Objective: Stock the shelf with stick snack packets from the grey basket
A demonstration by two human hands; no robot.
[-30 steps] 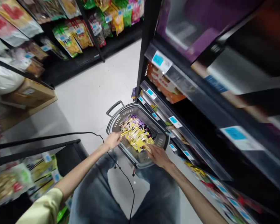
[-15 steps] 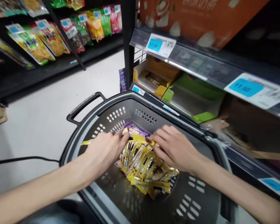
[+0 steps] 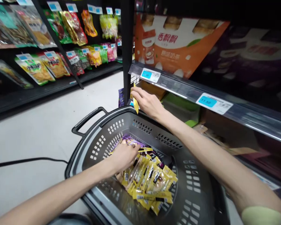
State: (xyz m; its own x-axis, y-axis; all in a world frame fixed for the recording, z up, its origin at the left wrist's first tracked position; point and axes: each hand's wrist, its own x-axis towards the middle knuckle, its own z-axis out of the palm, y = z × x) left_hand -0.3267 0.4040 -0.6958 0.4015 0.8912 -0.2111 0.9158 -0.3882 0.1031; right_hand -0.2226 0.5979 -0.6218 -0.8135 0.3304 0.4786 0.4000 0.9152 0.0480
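We see left hand (image 3: 124, 156) down in grey basket (image 3: 196, 200), fingers curled onto pile of yellow sachets (image 3: 150, 181), grip unclear. Our right hand (image 3: 148, 101) raised at shelf edge (image 3: 178, 84), fingers pinched shut on single yellow sachet (image 3: 136, 104), hanging above basket rim, below blue price tag (image 3: 147, 74).

place: shop, snack aisle | landmark: basket (image 3: 154, 125), grey plastic, on the floor, holding sachets (image 3: 147, 178) | right of basket: shelves (image 3: 224, 109) with blue price tags (image 3: 150, 75) and an orange carton (image 3: 178, 43) | left across the aisle from basket: racks of hanging snack bags (image 3: 53, 64), each price-tagged
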